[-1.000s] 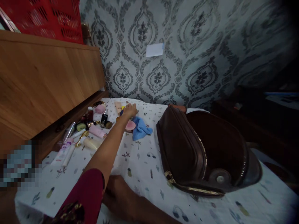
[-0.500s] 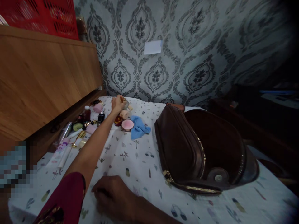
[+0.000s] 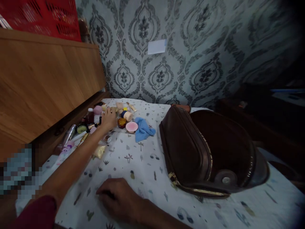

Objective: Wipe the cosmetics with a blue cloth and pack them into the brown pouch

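Observation:
My left hand point(image 3: 107, 119) reaches far out over a heap of cosmetics point(image 3: 92, 122) by the wooden board. Its fingers curl down among the small bottles, and what they hold is hidden. Just right of it lie a gold-lidded jar point(image 3: 121, 122), a cream bottle with a blue band point(image 3: 127, 115), a round pink compact point(image 3: 131, 127) and a blue cloth point(image 3: 144, 129). My right hand point(image 3: 119, 198) rests near me on the printed white sheet point(image 3: 143, 165), fingers curled under, holding nothing.
A large brown leather bag point(image 3: 190, 149) with a gold zip lies on the right of the sheet. A wooden board point(image 3: 47, 86) rises on the left with a red crate point(image 3: 47, 16) on top. Patterned wallpaper and a white slip point(image 3: 156, 47) are behind. Tubes point(image 3: 69, 135) lie along the board.
My left hand lifted from beside the blue cloth with a small item, then swung left and dropped onto the bottles near the board. My right hand has barely shifted.

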The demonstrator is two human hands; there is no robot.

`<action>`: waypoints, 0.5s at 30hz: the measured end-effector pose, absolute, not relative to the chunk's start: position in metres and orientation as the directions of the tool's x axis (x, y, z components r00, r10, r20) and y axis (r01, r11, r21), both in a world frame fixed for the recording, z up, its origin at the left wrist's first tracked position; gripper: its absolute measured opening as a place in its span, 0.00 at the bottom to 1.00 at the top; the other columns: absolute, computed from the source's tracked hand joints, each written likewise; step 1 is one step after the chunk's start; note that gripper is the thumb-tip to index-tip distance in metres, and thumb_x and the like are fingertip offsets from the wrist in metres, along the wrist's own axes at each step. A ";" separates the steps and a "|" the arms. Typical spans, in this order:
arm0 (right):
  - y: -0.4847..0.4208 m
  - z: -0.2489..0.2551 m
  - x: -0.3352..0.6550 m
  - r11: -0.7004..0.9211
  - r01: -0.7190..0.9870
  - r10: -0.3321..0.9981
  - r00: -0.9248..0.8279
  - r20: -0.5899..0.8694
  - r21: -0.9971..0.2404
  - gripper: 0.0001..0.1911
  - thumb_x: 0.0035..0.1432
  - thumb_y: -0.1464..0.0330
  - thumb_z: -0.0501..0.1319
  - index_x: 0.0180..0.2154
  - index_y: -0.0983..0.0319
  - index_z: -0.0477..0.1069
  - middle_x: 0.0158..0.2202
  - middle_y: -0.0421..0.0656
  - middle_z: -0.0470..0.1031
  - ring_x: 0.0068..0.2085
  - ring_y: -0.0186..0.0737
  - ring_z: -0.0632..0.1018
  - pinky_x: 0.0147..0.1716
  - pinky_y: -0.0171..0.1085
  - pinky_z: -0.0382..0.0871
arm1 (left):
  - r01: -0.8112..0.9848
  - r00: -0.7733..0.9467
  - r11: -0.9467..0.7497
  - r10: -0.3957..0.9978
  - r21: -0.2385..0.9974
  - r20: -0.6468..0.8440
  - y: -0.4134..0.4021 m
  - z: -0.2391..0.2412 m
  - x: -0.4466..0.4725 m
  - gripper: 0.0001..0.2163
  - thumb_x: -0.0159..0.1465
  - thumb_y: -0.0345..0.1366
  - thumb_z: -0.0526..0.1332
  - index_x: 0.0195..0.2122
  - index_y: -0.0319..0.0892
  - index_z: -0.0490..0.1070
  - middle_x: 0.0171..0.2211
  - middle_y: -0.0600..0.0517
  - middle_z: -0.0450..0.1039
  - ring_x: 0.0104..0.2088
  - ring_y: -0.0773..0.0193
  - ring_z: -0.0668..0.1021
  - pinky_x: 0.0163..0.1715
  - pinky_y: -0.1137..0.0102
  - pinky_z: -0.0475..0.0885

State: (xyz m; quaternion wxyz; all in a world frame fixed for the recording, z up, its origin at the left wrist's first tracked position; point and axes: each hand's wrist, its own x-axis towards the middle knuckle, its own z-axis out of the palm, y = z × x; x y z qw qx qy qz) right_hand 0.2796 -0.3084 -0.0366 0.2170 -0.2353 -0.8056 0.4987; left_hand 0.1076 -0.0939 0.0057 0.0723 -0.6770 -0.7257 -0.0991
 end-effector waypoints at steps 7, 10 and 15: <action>-0.308 -0.041 0.279 0.419 0.134 0.592 -0.790 0.159 -0.898 0.15 0.57 0.78 0.58 0.43 0.63 0.80 0.42 0.44 0.83 0.41 0.35 0.80 0.44 0.33 0.71 | 0.996 0.050 -0.042 0.994 -0.077 0.096 -0.132 -0.003 0.074 0.14 0.64 0.29 0.51 0.45 0.47 0.74 0.52 0.40 0.73 0.58 0.43 0.68 0.57 0.47 0.62; -0.308 -0.039 0.279 0.415 0.140 0.592 -0.792 0.150 -0.899 0.15 0.57 0.78 0.58 0.43 0.63 0.80 0.41 0.44 0.83 0.40 0.35 0.80 0.43 0.33 0.71 | 0.996 0.042 -0.032 0.991 -0.080 0.124 -0.127 0.001 0.078 0.16 0.63 0.25 0.51 0.47 0.43 0.72 0.55 0.35 0.70 0.62 0.39 0.64 0.60 0.43 0.56; -0.308 -0.038 0.278 0.423 0.119 0.578 -0.799 0.167 -0.898 0.15 0.57 0.79 0.58 0.43 0.65 0.79 0.42 0.46 0.82 0.41 0.36 0.80 0.45 0.34 0.71 | 0.994 0.099 -0.102 0.993 0.044 0.066 -0.112 -0.008 0.119 0.23 0.62 0.32 0.59 0.59 0.45 0.61 0.54 0.40 0.70 0.56 0.45 0.73 0.52 0.56 0.69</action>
